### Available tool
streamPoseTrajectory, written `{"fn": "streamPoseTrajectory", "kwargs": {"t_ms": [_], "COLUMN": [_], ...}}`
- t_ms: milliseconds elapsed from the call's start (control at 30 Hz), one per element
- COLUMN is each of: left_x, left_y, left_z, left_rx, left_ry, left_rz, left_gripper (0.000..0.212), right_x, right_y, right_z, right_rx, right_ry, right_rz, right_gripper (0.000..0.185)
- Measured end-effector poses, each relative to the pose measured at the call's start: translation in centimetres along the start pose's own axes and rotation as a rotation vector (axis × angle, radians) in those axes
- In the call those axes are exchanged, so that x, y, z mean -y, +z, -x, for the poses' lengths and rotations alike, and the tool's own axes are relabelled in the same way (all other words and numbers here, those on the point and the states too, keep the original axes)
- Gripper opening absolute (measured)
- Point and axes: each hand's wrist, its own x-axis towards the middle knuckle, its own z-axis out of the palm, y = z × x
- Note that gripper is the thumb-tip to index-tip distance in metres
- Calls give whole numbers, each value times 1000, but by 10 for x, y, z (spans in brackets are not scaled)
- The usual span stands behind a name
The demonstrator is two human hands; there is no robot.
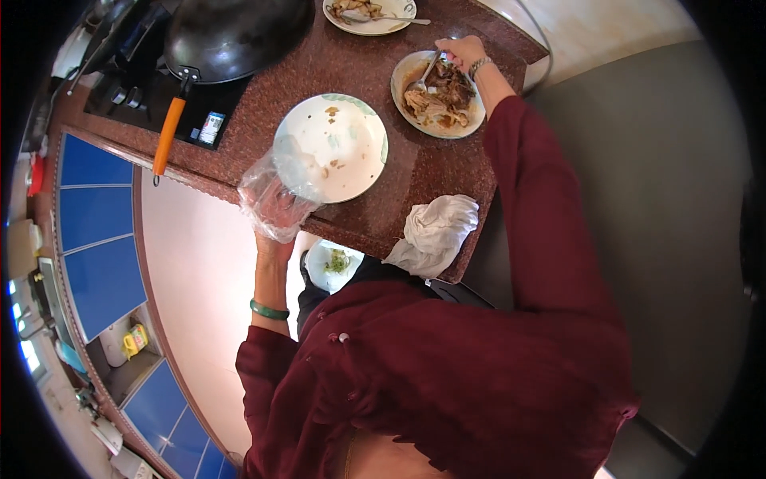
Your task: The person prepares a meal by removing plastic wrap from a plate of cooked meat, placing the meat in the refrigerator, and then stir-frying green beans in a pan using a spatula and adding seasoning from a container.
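Observation:
A crumpled clear plastic bag [281,173] is bunched around my left hand [274,200], at the near left rim of a white plate [353,143]. A film of the plastic lies over part of that plate, which bears a few food scraps. Through the plastic I cannot tell whether my fingers also grip the rim. Farther right, my right hand [461,52] holds a metal spoon [423,78] by its handle. The spoon's bowl rests among dark and pale pieces of cooked meat [446,99] on a second plate [401,111].
A wok [236,39] with an orange handle [169,135] sits on the black cooktop [114,114]. Another plate of food [395,9] is at the back. A white cloth [440,227] lies near the stone counter's [413,161] corner. Below stands a bin [323,278] with green scraps.

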Motion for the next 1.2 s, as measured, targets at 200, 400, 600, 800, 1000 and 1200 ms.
{"fn": "streamPoseTrajectory", "kwargs": {"t_ms": [200,400,600,800,1000,1200], "left_x": [4,-4,-15,-29,-38,-55], "left_y": [-10,-6,-15,-25,-40,-34], "left_z": [-3,-3,-5,-2,-2,14], "left_rx": [-5,39,49,110,122,41], "left_ry": [11,-23,-23,25,58,77], "left_rz": [20,50,85,60,121,230], "left_gripper": [89,90,90,74,88,89], "right_x": [14,31,-27,-74,-66,-35], "right_y": [15,-23,-29,-20,10,101], "right_z": [-1,49,126,165,242,290], "right_rx": [114,-143,-313,-391,-311,138], "right_ry": [-41,-407,-164,146,-53,129], "right_rz": [-310,-425,-696,-903,-791,-298], "right_gripper": [24,15,9,7,7,20]}}
